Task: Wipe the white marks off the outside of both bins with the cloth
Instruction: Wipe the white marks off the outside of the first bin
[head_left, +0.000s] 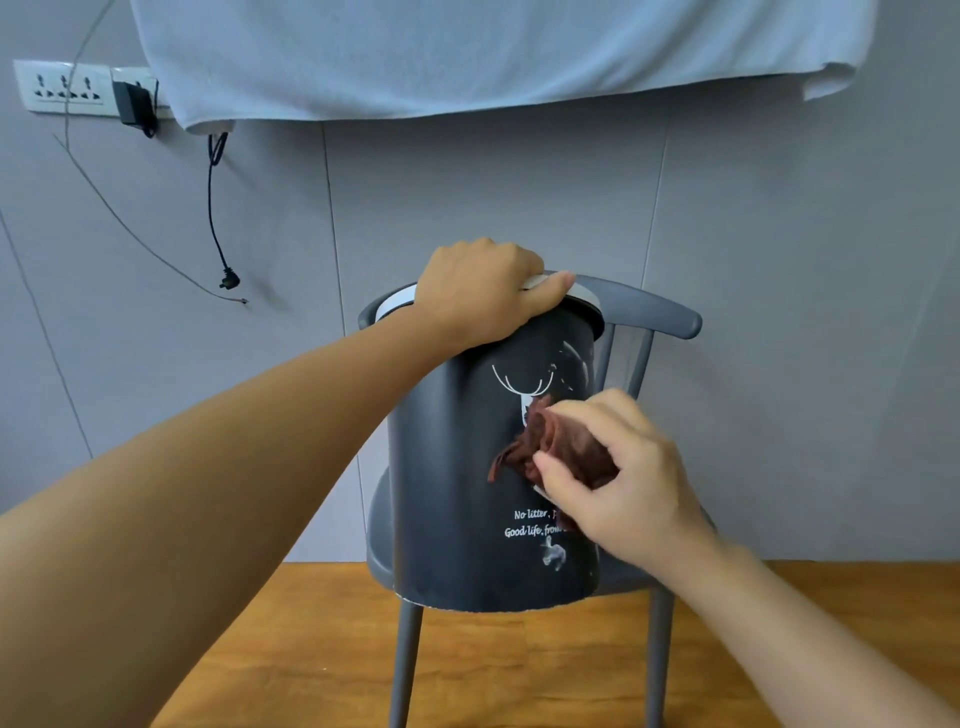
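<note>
A dark grey bin (447, 467) with a white rim stands on the seat of a grey chair (654, 312). It carries a printed white deer outline and white lettering. White smears show near its upper right and low down by the base (553, 556). My left hand (483, 291) grips the bin's rim from above. My right hand (618, 478) holds a bunched dark brown cloth (550, 447) and presses it against the bin's front, over the middle of the print. Only one bin is in view.
The chair stands on a wooden floor (311, 649) against a grey panelled wall. A pale blue towel (467, 52) hangs above. A socket strip (62, 85) with a plugged adapter and dangling black cable (215, 208) is at the upper left.
</note>
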